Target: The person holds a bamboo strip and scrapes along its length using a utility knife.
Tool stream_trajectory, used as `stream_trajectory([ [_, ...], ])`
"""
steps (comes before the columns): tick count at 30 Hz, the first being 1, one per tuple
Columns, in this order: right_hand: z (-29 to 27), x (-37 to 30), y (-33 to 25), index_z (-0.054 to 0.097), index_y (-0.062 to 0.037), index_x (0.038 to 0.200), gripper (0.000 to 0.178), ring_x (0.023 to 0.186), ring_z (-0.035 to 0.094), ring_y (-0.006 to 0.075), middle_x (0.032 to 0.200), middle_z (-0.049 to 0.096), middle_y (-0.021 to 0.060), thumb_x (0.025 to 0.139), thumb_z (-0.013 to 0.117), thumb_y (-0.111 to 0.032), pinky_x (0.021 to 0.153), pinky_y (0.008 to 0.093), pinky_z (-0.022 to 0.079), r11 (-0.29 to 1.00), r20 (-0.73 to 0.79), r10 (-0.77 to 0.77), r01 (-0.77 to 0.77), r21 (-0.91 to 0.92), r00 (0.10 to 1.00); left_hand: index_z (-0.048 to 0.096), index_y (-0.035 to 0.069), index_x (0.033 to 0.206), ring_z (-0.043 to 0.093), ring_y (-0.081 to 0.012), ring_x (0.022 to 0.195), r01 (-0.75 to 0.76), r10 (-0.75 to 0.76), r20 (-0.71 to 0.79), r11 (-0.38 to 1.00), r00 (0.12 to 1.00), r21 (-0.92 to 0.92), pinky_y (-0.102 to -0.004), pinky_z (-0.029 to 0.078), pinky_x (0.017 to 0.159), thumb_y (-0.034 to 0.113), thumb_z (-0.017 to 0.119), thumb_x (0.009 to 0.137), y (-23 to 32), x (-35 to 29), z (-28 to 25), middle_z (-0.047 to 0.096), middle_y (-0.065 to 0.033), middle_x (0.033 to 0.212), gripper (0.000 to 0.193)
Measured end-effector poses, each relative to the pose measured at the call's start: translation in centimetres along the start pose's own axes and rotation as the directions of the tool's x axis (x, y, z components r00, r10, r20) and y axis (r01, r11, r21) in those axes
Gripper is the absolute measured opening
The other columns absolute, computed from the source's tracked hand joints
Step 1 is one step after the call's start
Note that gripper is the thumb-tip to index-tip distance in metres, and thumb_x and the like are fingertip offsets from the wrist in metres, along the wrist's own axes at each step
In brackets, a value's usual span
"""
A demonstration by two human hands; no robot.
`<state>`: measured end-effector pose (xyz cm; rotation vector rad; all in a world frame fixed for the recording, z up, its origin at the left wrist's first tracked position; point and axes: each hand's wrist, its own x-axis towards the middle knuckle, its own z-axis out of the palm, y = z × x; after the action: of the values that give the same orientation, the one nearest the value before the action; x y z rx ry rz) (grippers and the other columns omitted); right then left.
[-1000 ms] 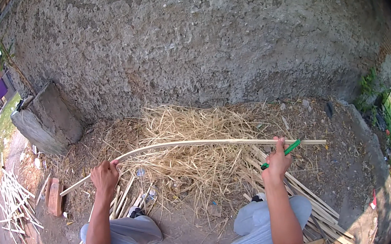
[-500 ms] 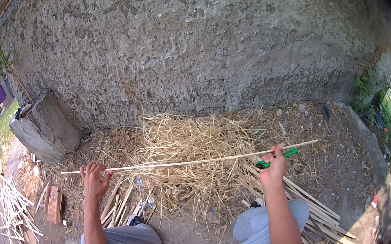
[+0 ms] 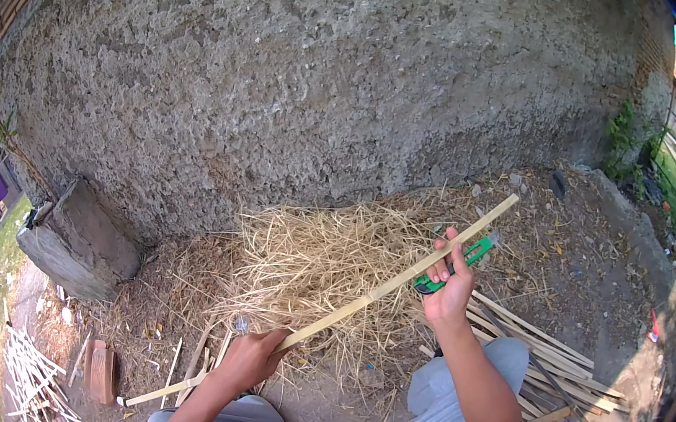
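A long pale bamboo strip [image 3: 370, 296] slants across in front of me, its far end raised at the upper right and its near end low at the left. My left hand [image 3: 249, 360] is closed around it near the left knee. Higher up, my right hand [image 3: 453, 291] grips the strip with its fingers and also holds a green utility knife [image 3: 479, 250] in the palm. The knife's front end is partly hidden by the fingers, so the blade cannot be made out. Beneath the strip lies a heap of straw-coloured shavings [image 3: 323, 260].
A rough grey wall [image 3: 328, 83] rises behind the heap. Bamboo strips [image 3: 563, 369] lie by my right leg, and thin white sticks [image 3: 39, 377] at the far left. A reddish brick [image 3: 100, 371] and a concrete block [image 3: 85, 243] stand on the left.
My left hand has slid inward and nearer along the strip, away from its left end. The strip has swung from nearly level to a steep slant; my right hand has shifted slightly left.
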<state>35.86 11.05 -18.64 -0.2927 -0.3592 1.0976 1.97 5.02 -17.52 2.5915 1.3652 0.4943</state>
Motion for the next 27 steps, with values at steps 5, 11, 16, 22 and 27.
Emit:
stream_trajectory([
  [5,0.5,-0.5,0.3,0.051,-0.004,0.128,0.029,0.059,0.038,0.0032,0.113,0.065,0.0142,0.104,0.049,-0.019,0.056,0.0207,0.037,0.999,0.022,0.035,-0.035,-0.03,0.999,0.062,0.006,0.1,0.066,-0.0301,0.053,0.018,-0.016,-0.017,0.995,1.0,0.099,-0.0408,0.049,0.046,0.035,0.068,0.092,3.3,-1.3,-4.1,0.065,-0.0092,0.061,0.031],
  [11,0.4,-1.9,1.3,0.053,-0.0057,0.121,0.022,0.058,0.039,0.0039,0.111,0.067,0.015,0.105,0.045,-0.017,0.057,0.0217,0.038,0.982,0.0,0.183,-0.182,0.048,0.983,0.063,0.007,0.105,0.066,-0.03,0.053,0.053,-0.091,0.188,0.979,0.978,0.198,-0.0382,0.052,0.049,0.039,0.07,0.09,4.4,-4.3,-7.1,0.066,-0.0092,0.06,0.036],
  [16,-0.2,-2.5,2.2,0.054,-0.0052,0.121,0.022,0.056,0.038,0.0037,0.104,0.067,0.0139,0.105,0.046,-0.017,0.054,0.0214,0.037,0.98,-0.041,0.201,-0.201,0.016,0.979,0.06,0.003,0.12,0.073,-0.0258,0.078,0.433,-0.329,0.4,0.878,0.856,-0.204,-0.0351,0.057,0.073,0.023,0.079,0.084,5.5,-5.7,-8.7,0.072,-0.0132,0.09,0.045],
  [22,-0.3,-3.2,3.0,0.055,-0.005,0.12,0.022,0.056,0.038,0.0036,0.102,0.067,0.0124,0.105,0.047,-0.018,0.053,0.0213,0.037,0.973,-0.032,0.23,-0.23,0.003,0.973,0.058,0.004,0.125,0.072,-0.0244,0.088,0.517,-0.333,0.547,0.826,0.768,-0.224,-0.0347,0.058,0.078,0.015,0.078,0.083,4.1,-6.8,-8.6,0.072,-0.0131,0.097,0.048],
  [27,-0.6,-3.3,3.7,0.056,-0.0051,0.119,0.021,0.056,0.038,0.0038,0.099,0.067,0.0107,0.105,0.047,-0.018,0.053,0.0214,0.037,0.97,-0.057,0.242,-0.243,-0.013,0.969,0.056,0.007,0.129,0.072,-0.0293,0.087,0.501,-0.318,0.58,0.846,0.75,-0.183,-0.0373,0.058,0.079,0.012,0.072,0.086,4.7,-5.9,-8.5,0.072,-0.0146,0.098,0.046],
])
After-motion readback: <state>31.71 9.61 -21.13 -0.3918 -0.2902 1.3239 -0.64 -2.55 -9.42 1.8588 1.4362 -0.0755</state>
